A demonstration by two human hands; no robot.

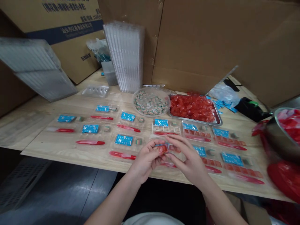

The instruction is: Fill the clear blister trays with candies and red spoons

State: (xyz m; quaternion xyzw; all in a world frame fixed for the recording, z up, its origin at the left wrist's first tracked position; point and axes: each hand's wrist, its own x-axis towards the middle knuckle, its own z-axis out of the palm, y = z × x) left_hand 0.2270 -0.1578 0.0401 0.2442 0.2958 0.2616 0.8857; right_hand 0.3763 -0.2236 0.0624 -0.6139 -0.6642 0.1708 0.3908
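Observation:
Between the fingers of my left hand point(148, 156) is a small red piece point(162, 150), glossy like something in clear film. My right hand point(188, 157) comes in from the other side, its thumb and curled fingers at the piece's right edge; their exact contact is blurred. Both hands are above a clear tray, largely hidden beneath them. To the right, a clear tray point(243, 167) holds a blue patterned packet point(232, 158), a row of red squares and a red pen-shaped item point(250, 179). Trays on the left carry blue packets point(123, 140), small striped blocks point(138, 142) and red pen-shaped items point(90, 142).
Behind the trays stand a round dish point(134, 103) of small wrapped striped pieces and a metal tray point(219, 120) heaped with red pieces. Tall stacks of clear trays point(126, 56) lean near cardboard boxes point(199, 47). A metal bowl point(272, 131) is at the right edge.

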